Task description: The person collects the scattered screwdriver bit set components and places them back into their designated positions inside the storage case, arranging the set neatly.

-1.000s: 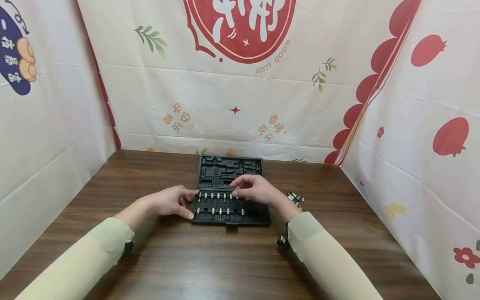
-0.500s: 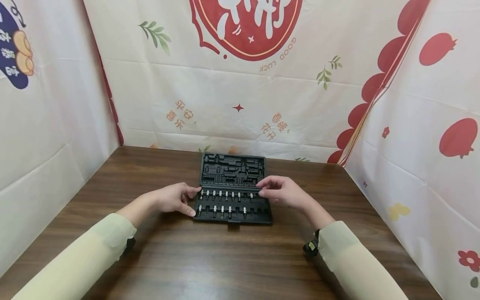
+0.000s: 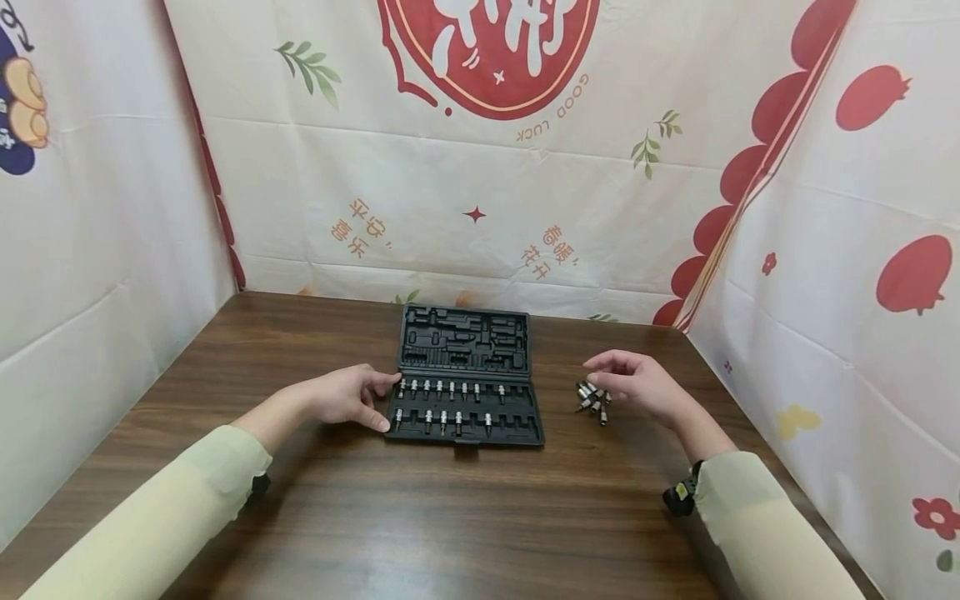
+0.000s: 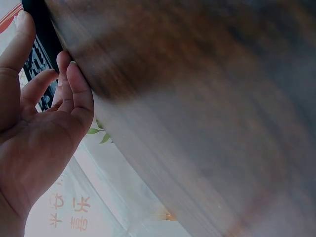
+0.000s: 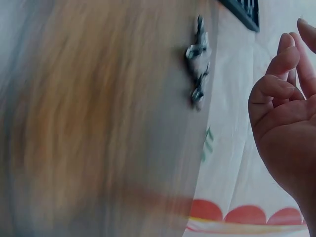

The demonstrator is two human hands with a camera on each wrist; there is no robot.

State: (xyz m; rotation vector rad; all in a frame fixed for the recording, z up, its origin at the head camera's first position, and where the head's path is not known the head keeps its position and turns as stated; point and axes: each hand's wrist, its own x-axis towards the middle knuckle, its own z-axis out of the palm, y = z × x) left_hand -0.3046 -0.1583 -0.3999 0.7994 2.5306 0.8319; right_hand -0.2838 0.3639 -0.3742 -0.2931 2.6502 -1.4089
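- Black plastic hinged case [image 3: 465, 403] lies open left of the table's middle, toward the far side; silver metal bits [image 3: 452, 390] stand in two rows in its near half, eight far and five near.
- Left hand [image 3: 347, 398] touches the case's left edge, thumb at the near corner, index finger near the hinge, fingers relaxed rather than clenched.
- Right hand [image 3: 643, 386] hovers by a loose pile of silver and dark metal bits [image 3: 594, 397], right of the case; its fingers bend loosely and grasp nothing visible.
- Right wrist view adds that palm and a gap between fingers and pile, both hidden from the head view; left wrist view adds the left palm.
- Writing on the white printed cloth backdrop [image 3: 420, 183]: "GOOD LUCK" beneath a round red emblem [image 3: 498, 58], orange "平安喜乐" to the left, "春暖花开" to the right. Any marking on the bits is too small to read.
- Brown wood-grain table [image 3: 420, 517] stretches between case and pile and along the near side; its far edge meets the backdrop, close behind the lid.
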